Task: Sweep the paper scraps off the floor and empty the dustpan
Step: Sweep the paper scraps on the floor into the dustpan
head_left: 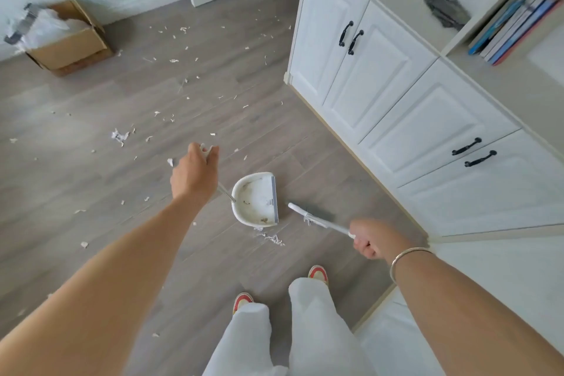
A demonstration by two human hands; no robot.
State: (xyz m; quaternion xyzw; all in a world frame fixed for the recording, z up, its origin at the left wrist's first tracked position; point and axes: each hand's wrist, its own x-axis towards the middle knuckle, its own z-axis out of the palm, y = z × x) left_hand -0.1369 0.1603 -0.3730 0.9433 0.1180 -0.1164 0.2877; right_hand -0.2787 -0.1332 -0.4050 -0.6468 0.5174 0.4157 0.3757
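Gripping dustpan handle [205,152] in left hand [190,175], right hand [370,238] fisted around broom [314,214]

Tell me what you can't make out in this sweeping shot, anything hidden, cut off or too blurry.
All in the head view:
- Dustpan handle: mid-section hidden by the left hand.
- Broom handle: upper end hidden inside the right hand.
- Label in the dustpan: too small to read.
- Cardboard box contents: blurred, covered by a plastic bag.
- Books: cut off at the right edge, titles blurred.
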